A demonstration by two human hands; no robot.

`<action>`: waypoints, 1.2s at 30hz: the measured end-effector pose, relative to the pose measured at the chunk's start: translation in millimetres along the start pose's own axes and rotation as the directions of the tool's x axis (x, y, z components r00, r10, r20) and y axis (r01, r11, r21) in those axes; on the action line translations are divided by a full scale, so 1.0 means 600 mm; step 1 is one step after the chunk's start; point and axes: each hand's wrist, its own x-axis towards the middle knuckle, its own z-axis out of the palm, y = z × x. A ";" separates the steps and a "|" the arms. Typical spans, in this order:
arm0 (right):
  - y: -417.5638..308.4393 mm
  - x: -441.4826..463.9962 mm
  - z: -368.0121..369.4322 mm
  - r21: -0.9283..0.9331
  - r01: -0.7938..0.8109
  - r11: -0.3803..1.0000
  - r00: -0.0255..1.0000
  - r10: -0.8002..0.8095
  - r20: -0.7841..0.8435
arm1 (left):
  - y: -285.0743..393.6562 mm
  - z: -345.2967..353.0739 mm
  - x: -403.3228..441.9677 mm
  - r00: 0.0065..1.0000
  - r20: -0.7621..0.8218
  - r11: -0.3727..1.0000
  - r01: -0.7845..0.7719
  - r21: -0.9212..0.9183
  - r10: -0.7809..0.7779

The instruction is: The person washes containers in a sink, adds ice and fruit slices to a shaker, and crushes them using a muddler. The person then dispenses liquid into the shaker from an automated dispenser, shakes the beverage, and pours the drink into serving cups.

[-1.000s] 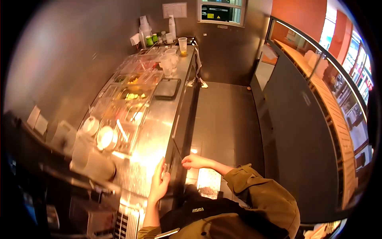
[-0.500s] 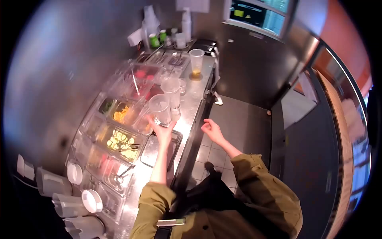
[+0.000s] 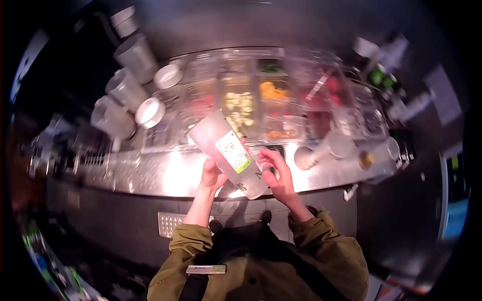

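A tall translucent plastic cup (image 3: 211, 135) is tilted in front of me over the counter's near edge. My left hand (image 3: 213, 173) is wrapped round its side, with fingertips showing at the far side. On the cup's wall is a white label (image 3: 233, 152) with a green lower edge; dark print shows near its base. Beside the base, my right hand (image 3: 279, 175) has curled fingers and a thumb set apart, with nothing visible between them. Whether it touches the cup I cannot tell. To the right, another clear cup (image 3: 335, 148) is on the counter, blurred.
Clear food bins hold pale slices (image 3: 238, 108) and orange pieces (image 3: 274, 90) along the back of the steel counter (image 3: 135, 173). Several jugs (image 3: 111, 120) and white round lids (image 3: 150, 112) are at left. At right is a cup with yellowish contents (image 3: 369, 159).
My view has swung to face the counter. My left hand, earlier at the cups, now holds a labelled cup nearer my body. My right hand has come in beside its base.
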 end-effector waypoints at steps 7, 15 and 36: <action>-0.040 0.044 0.317 0.366 -0.266 0.892 0.797 -0.010 0.605 | 0.224 -0.070 -0.235 0.933 -0.132 0.936 -0.313 0.163 0.335; -0.055 -0.021 0.885 0.128 0.255 0.958 0.680 -0.272 0.681 | 0.530 -0.209 -0.673 0.497 -0.392 0.612 -0.430 0.664 0.774; 0.020 0.496 2.475 0.114 0.324 0.939 0.567 -0.289 0.771 | 1.667 -0.761 -1.218 -0.378 -0.061 0.118 0.129 0.985 0.924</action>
